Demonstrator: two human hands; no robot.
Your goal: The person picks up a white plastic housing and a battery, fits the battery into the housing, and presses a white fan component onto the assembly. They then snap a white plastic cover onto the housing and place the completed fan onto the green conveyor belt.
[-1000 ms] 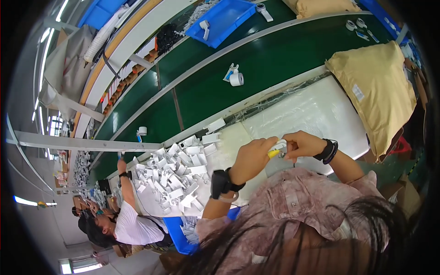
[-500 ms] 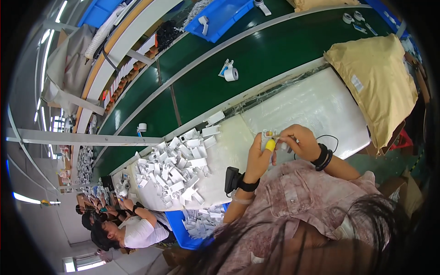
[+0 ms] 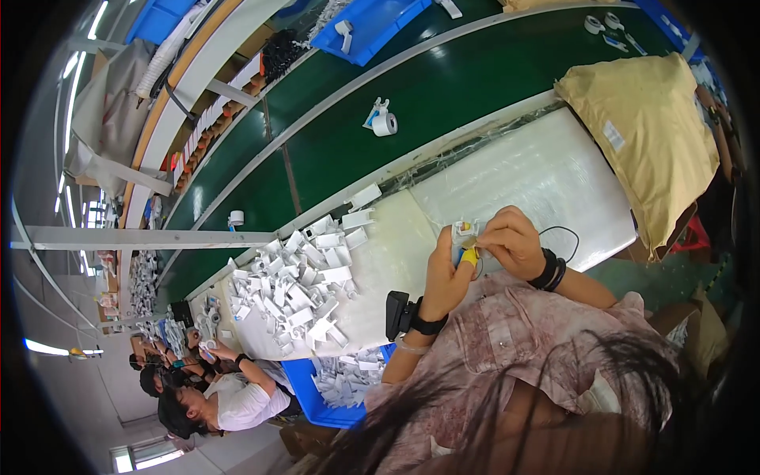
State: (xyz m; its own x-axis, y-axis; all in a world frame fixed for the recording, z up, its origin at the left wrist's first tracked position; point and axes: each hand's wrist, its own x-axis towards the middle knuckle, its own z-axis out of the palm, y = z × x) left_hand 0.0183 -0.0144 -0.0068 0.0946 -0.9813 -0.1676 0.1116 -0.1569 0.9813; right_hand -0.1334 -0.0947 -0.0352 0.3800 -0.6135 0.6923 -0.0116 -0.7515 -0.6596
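Green belt, smooth w/ a dull sheen, runs the length of the line; alongside, worktop under shiny, wrinkled clear plastic film. Brown paper bag, creased & bulging, at its R end. Heap of white parts to the L, hard plastic by the look, boxy/channel-shaped w/ sharp edges; blue plastic bin just below, holding more white pcs. L hand, yellow cover on the thumb, has its fingers closed on a small white part, held up over the worktop's near side, between heap & bag. R hand bent in right at the part; can't tell what its fingers grip, if anything. White label on the bag, rectangular, print too small to read.
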